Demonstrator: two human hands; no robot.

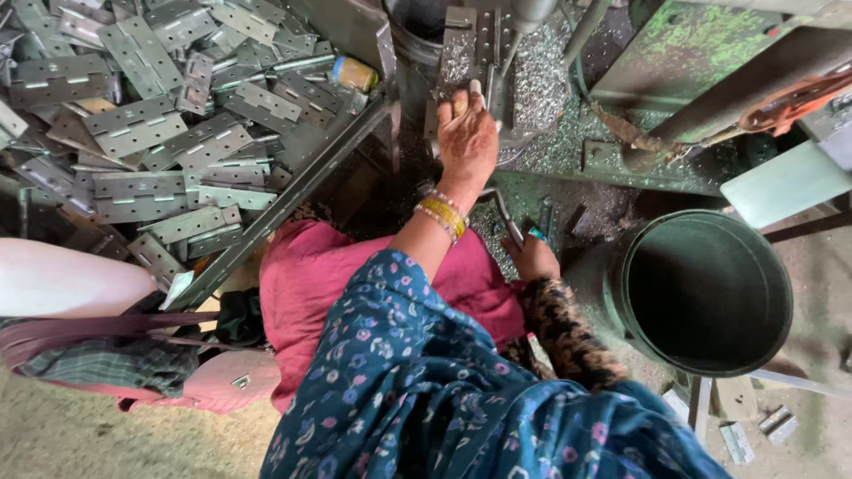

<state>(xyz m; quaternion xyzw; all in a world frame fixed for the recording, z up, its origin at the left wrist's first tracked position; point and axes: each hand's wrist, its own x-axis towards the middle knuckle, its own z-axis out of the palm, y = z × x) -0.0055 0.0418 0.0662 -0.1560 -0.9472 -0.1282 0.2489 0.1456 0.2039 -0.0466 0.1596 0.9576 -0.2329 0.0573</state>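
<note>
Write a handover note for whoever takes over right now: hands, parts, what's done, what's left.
Left hand: open, fingertips on a hinge plate beneath the drill spindle.
Right hand: closed on a metal rod near the lap.
Hinge pile lies to the left; the dark bucket is on the right, contents not visible.
Done: cannot tell how many.
Left: a large pile.

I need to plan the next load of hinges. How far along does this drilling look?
Done: drill shavings cover the machine bed. In hand: the left hand presses a hinge plate at the drill; the right hand rests on a lever handle. Left: a large hinge pile beside it; the dark bucket looks empty.
</note>
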